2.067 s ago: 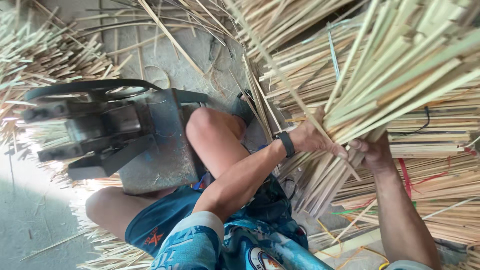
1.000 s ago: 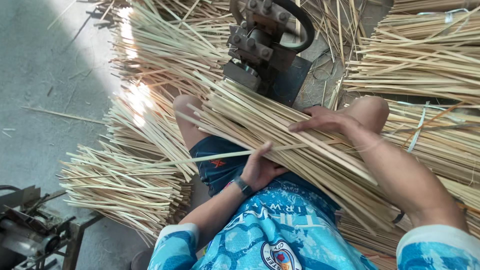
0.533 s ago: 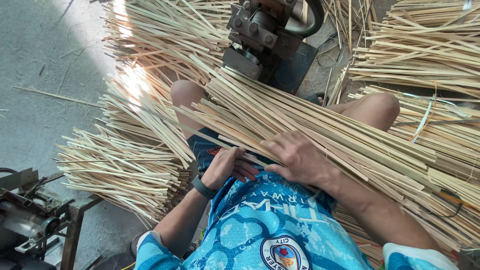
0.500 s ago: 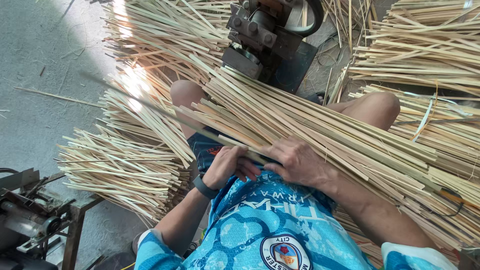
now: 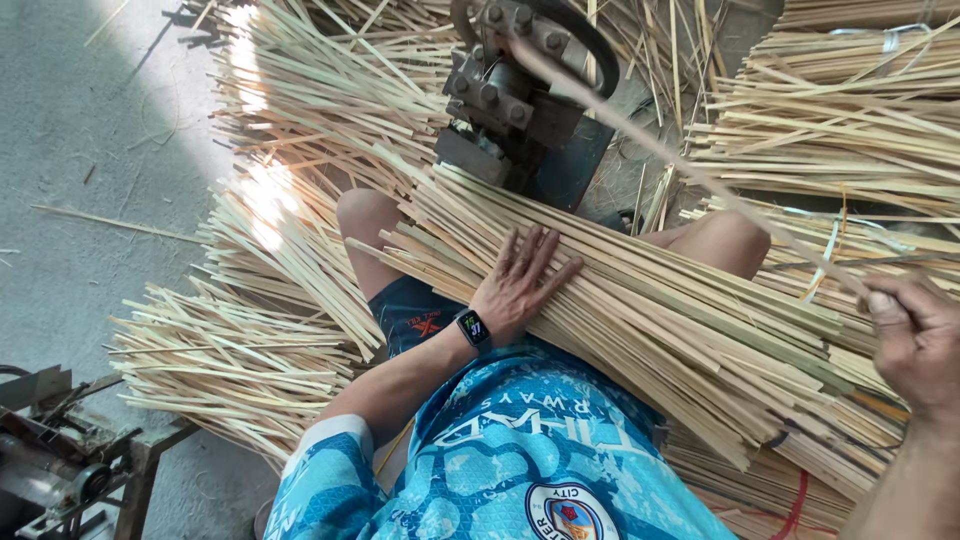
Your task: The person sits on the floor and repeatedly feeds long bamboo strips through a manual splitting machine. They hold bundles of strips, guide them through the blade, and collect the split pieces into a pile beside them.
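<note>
Half a second back, both hands together at the near edge of the pale bundle of split bamboo strips point(image 5: 640, 300) lying across the bare knees; now well apart. Left hand point(image 5: 520, 285) flat on top of the bundle, fingers spread, palm down, pressing rather than gripping, black smartwatch point(image 5: 473, 328) at the wrist. Right hand point(image 5: 915, 335) pulled out to the right edge of view, closed on one long thin bamboo strip point(image 5: 690, 170) drawn clear of the bundle, running up and left in a blur toward the dark grey metal machine with bolted rollers point(image 5: 515, 85); far end of the strip at or over the machine, exact contact impossible to tell. Bundle in much the same place on the lap, slanting from upper left to lower right. Blue patterned shirt point(image 5: 520, 450) at the bottom of view. Around the lap, loose heaps of pale bamboo strips point(image 5: 240, 350) fanned over a grey concrete floor point(image 5: 90, 150), sun patch on those at upper left; tied stacks of strips point(image 5: 850, 120) piled at right. Part of a rusty metal stand point(image 5: 70, 450) in the lower left corner.
</note>
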